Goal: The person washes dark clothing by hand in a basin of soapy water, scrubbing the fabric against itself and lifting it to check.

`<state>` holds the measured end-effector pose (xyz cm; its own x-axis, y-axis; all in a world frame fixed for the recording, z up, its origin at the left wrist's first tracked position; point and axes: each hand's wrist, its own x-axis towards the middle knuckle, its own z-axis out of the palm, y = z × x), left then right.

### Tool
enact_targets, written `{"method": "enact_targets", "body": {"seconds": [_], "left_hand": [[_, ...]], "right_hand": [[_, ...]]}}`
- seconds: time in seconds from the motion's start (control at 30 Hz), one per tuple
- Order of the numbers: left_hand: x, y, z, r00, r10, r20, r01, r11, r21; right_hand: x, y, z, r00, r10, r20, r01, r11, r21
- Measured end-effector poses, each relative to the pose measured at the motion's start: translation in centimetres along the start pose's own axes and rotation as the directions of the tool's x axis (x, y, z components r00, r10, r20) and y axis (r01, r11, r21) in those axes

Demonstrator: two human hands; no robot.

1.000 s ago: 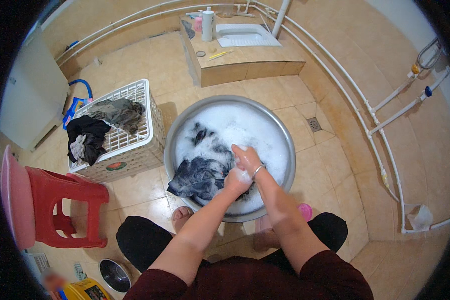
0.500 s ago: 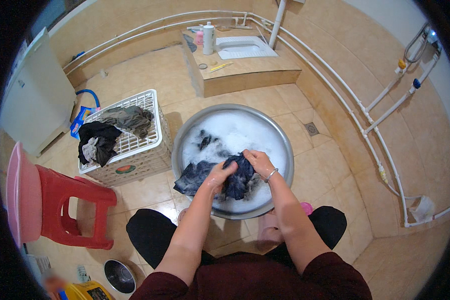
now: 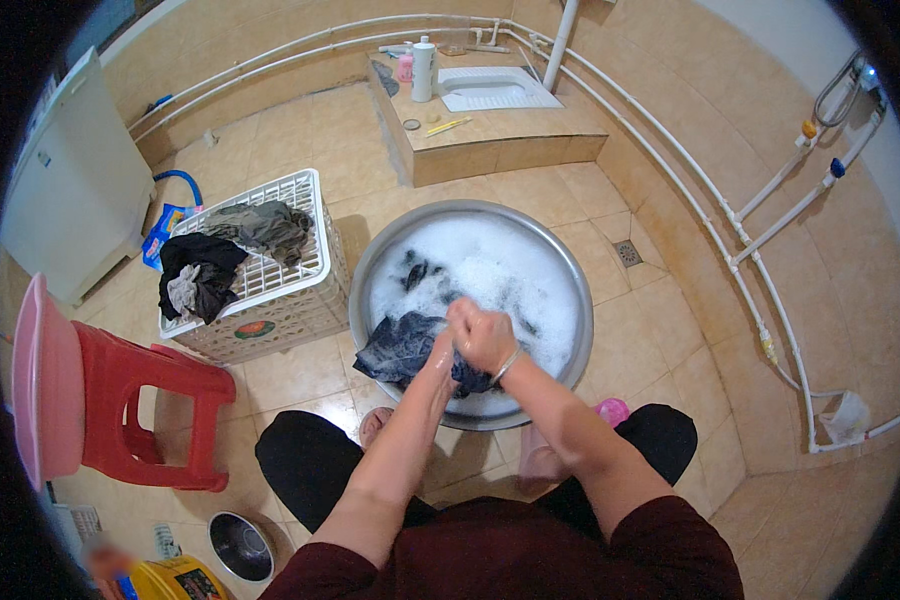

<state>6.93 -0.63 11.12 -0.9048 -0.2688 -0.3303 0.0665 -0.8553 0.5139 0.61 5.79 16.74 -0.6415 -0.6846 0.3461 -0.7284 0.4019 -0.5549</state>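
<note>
A wide metal basin (image 3: 582, 300) full of white suds (image 3: 500, 245) stands on the floor before me. A wet dark blue garment (image 3: 395, 350) lies partly over its near left rim. My right hand (image 3: 488, 340) is closed in a fist over the garment, a bracelet (image 3: 506, 366) at its wrist. Pressed against it, my left hand (image 3: 448, 352) closes on the cloth too, its fingers mostly hidden. Folds of the garment show beneath both hands. Another dark cloth (image 3: 417, 273) floats in the foam farther back.
Left of the basin, a white crate (image 3: 315, 215) carries a black garment (image 3: 195, 270) and a grey-green one (image 3: 265, 228). A red stool (image 3: 160, 400) with a pink basin (image 3: 45, 390) stands nearer. Behind lies a raised step (image 3: 505, 155) with bottles and a squat toilet (image 3: 500, 88).
My hands have come together, the right closing into a fist and swinging left against the left hand. The cloth that was spread between them has bunched beneath them.
</note>
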Motion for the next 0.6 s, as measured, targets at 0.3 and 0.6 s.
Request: {"method": "enact_targets", "body": {"seconds": [0.3, 0.6], "left_hand": [[-1.0, -0.6, -0.6, 0.953, -0.302, -0.001, 0.301, 0.951, -0.073], [2.0, -2.7, -3.7, 0.954, -0.089, 0.287, -0.129, 0.74, 0.66]], "right_hand": [[-1.6, -1.4, 2.2, 0.95, -0.112, 0.292, 0.113, 0.993, 0.012], [-0.4, 1.4, -0.7, 0.959, -0.276, 0.064, 0.279, 0.959, -0.044]]}}
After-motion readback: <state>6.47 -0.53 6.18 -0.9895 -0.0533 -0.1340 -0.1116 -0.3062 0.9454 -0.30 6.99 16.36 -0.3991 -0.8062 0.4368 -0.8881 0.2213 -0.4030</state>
